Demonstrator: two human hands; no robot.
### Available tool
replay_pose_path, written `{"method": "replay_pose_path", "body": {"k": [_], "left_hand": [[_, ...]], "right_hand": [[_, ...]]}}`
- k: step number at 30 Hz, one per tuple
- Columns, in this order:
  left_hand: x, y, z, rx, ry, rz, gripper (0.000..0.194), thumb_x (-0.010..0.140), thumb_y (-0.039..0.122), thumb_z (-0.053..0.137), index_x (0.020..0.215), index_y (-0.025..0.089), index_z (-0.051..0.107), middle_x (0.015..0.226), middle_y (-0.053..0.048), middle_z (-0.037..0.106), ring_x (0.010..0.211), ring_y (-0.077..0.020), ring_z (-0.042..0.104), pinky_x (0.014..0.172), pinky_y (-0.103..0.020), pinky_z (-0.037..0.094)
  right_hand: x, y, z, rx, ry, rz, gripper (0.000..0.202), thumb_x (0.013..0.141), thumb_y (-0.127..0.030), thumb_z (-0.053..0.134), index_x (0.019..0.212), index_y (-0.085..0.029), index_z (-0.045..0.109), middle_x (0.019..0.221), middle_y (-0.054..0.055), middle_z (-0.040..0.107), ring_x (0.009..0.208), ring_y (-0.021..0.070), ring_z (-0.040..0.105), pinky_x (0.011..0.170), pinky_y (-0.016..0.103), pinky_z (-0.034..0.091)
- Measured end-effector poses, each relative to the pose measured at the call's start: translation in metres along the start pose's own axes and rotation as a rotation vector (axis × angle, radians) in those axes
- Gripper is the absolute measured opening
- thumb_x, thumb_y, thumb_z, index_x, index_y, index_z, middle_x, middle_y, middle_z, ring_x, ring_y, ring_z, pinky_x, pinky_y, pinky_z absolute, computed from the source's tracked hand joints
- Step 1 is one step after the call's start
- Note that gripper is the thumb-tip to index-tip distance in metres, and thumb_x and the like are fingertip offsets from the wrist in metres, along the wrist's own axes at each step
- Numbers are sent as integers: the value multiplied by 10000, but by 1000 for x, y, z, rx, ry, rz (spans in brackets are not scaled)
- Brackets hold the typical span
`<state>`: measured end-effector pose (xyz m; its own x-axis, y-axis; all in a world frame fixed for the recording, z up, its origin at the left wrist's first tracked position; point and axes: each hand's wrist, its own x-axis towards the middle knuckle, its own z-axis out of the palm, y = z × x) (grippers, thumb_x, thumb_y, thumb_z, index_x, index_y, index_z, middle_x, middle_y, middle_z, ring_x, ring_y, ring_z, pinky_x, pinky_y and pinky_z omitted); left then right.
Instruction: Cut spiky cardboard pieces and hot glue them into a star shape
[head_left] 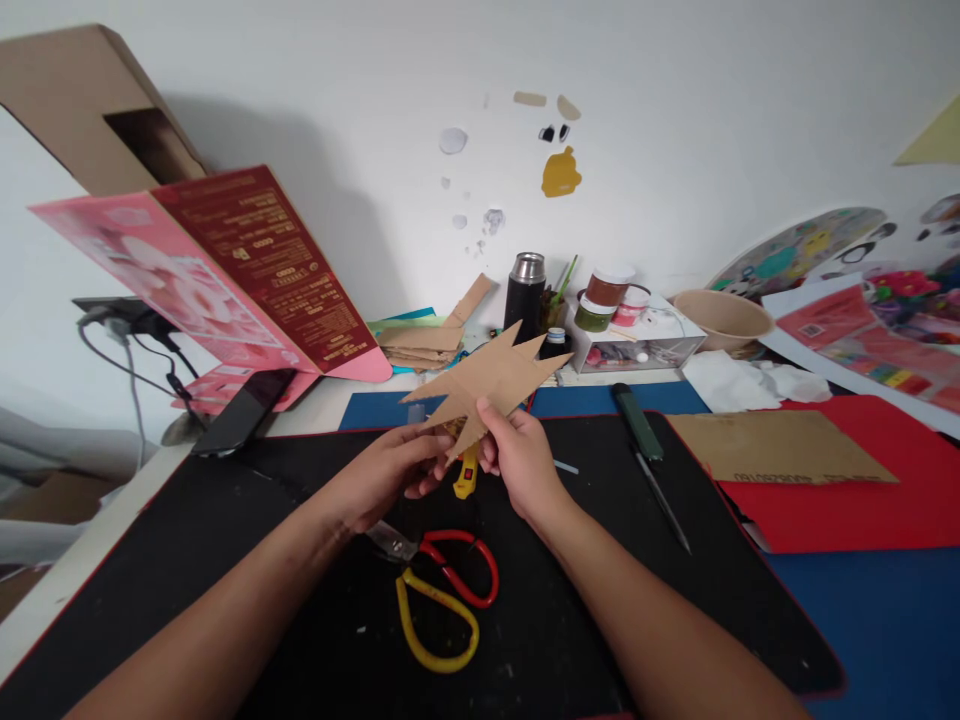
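A spiky, star-like piece of brown cardboard (495,378) is held up above the black mat (570,600). My right hand (521,455) grips its lower edge, thumb on the front face and fingers behind. At the lower left points, my left hand (401,462) has its fingers curled and pressed against the cardboard. Just beneath the cardboard, between my hands, shows a yellow tool (466,473), partly hidden. Scissors with one red and one yellow handle (439,590) lie on the mat below my hands, their blade tips hidden behind my left hand.
Right of my hands lie a green cutter (639,422), a pen (663,502) and a flat cardboard piece (780,447) on red paper (847,515). Behind stand a black flask (525,300) and paint jars (606,290). A phone (246,412) and pink box (225,290) are left.
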<state>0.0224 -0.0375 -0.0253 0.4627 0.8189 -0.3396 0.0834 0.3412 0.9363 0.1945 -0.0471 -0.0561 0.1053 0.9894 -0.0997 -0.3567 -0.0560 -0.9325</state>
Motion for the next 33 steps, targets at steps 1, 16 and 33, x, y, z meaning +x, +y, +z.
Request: {"method": "replay_pose_path", "body": {"k": [1, 16, 33], "left_hand": [[1, 0, -1, 3, 20, 15, 390, 806, 532, 771, 786, 173, 621, 672, 15, 560, 533, -100, 444, 513, -253, 254], [-9, -5, -6, 1086, 485, 1212, 336, 954, 143, 735, 1259, 254, 649, 1257, -101, 710, 1209, -275, 652, 1063, -457, 502], [-8, -11, -3, 1184, 445, 1239, 223, 952, 129, 750, 1128, 258, 705, 1258, -100, 765, 1242, -291, 658, 1058, -480, 525]], "right_hand": [[1, 0, 0, 26, 10, 7, 591, 755, -703, 813, 596, -232, 494, 412, -76, 436, 358, 84, 394, 366, 217, 207], [4, -3, -2, 202, 56, 149, 472, 798, -506, 778, 612, -239, 436, 434, -105, 361, 367, 77, 359, 377, 211, 179], [1, 4, 4, 183, 16, 216, 478, 801, -528, 788, 620, -226, 464, 431, -93, 414, 365, 77, 401, 361, 188, 201]]}}
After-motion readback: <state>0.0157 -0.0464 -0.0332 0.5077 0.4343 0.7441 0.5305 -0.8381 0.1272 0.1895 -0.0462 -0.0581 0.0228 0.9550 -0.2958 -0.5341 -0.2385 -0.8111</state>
